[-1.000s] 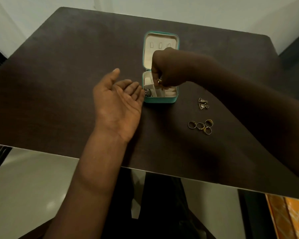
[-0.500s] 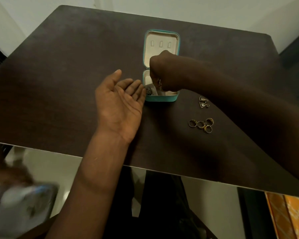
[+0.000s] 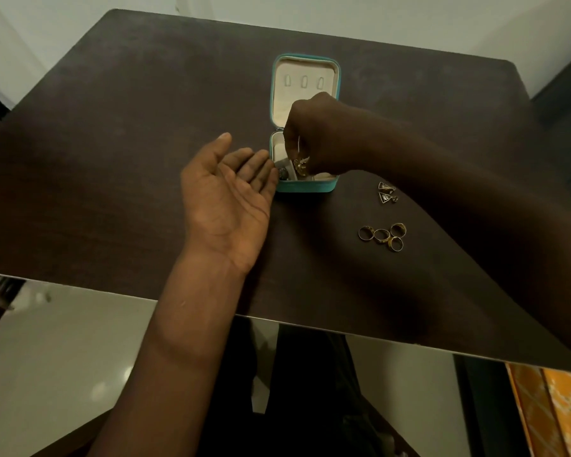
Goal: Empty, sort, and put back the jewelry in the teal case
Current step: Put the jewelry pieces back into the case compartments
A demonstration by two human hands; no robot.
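Observation:
The small teal case [image 3: 310, 187] lies open on the dark table, its cream-lined lid [image 3: 305, 84] folded back. My right hand [image 3: 323, 136] hovers over the case's tray, fingers pinched on a gold jewelry piece [image 3: 301, 166] just above the compartments. A dark bead-like piece [image 3: 283, 173] sits in the tray's front left corner. My left hand [image 3: 228, 206] rests palm up and open on the table, fingertips touching the case's left wall. Several gold rings [image 3: 383, 235] lie in a cluster to the right, and a pair of triangular earrings [image 3: 386, 192] lies above them.
The dark wooden table [image 3: 112, 159] has its near edge running across the lower part of the view. A pale floor shows below it, with an orange patterned fabric [image 3: 557, 410] at the bottom right. White walls stand beyond the far edge.
My right hand has lifted slightly inside the case, and the gold piece now shows pinched in its fingers. My left hand stays palm up beside the case.

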